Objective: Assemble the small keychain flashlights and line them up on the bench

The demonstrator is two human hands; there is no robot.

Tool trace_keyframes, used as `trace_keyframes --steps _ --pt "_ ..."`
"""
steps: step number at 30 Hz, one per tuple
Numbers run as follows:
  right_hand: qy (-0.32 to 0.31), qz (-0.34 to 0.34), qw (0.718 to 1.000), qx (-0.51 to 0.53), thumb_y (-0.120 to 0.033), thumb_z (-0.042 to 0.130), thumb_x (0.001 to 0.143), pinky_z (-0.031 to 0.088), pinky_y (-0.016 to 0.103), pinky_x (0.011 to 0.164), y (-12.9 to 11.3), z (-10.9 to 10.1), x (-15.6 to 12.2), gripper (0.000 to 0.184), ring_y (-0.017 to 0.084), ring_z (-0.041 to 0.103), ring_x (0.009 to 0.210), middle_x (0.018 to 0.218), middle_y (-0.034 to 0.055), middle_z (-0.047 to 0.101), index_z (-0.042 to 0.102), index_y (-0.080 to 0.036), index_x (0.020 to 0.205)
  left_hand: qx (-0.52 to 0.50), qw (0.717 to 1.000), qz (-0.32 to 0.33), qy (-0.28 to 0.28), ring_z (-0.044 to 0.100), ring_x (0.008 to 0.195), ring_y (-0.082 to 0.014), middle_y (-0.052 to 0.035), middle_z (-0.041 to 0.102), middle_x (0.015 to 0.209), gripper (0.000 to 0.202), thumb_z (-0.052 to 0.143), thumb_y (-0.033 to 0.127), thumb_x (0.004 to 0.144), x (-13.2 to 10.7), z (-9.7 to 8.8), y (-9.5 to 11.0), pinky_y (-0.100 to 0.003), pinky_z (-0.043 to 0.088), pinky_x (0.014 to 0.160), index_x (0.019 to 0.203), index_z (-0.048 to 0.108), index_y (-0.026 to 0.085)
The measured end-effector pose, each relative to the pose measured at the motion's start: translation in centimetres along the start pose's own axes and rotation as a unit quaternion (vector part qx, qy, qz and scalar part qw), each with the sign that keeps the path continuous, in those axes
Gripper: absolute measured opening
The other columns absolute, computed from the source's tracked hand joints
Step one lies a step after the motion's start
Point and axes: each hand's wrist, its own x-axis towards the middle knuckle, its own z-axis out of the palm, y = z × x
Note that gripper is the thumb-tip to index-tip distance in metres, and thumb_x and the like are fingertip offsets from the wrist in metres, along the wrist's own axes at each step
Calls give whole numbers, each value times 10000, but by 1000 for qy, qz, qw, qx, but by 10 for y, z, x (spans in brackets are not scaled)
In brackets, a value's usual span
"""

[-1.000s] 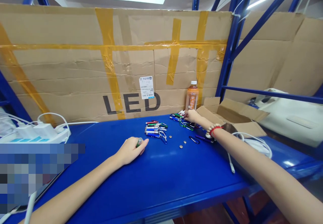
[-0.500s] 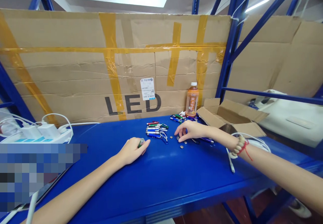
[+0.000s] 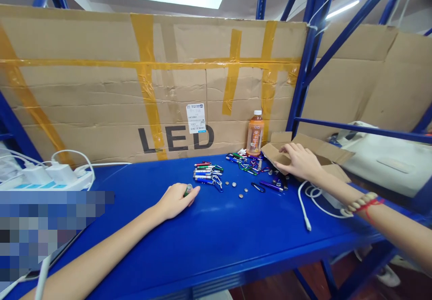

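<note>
"LED" lettering on cardboard

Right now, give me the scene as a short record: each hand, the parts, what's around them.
Left hand: closed around a green cylinder
Right hand: over the open cardboard box, fingers apart; contact unclear
Row: metal tubes with clips, side by side
Loose pile: tubes and carabiners
Discs: four, small, round, separate
Bottle: upright, white cap, behind the pile
Surface: blue table

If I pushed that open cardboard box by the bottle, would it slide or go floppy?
The box probably slides easily, since its cardboard looks thin and light, unless something heavy sits hidden inside. Its splayed flaps would likely bend before its folded sides do.
</note>
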Motion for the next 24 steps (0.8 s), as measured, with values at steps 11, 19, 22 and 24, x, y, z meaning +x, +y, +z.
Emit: trace_keyframes --steps 11,19,22,24 --pt "-165 -99 954 232 -498 534 732 364 217 564 -87 -45 46 303 141 574 713 800 12 648 654 -223 772 -19 1000 -12 2 502 520 -125 4 530 497 567 268 537 843 4 3 -7 -232 337 597 475 474 158" --pt "-305 -151 902 264 -185 703 564 386 200 499 -165 -25 61 57 140 595 538 570 12 659 707 -181 621 -5 1000 15 -27 476 543 -110 7 530 534 500 401 514 799 5 2 -14 -214 302 537 452 389 154" --pt "-280 -139 907 281 -130 659 577 422 185 531 -168 -18 57 99 134 609 562 619 15 675 710 -168 653 37 998 40 -38 481 568 -122 -10 508 528 530 301 458 857 4 1 -15 -224 318 571 430 381 154" --pt "-261 -128 914 283 -106 627 580 442 186 562 -168 -18 53 155 141 619 604 657 19 681 709 -157 701 47 995 75 -41 500 601 -133 -19 519 538 549 259 436 880 2 1 -14 -233 325 606 433 405 153"
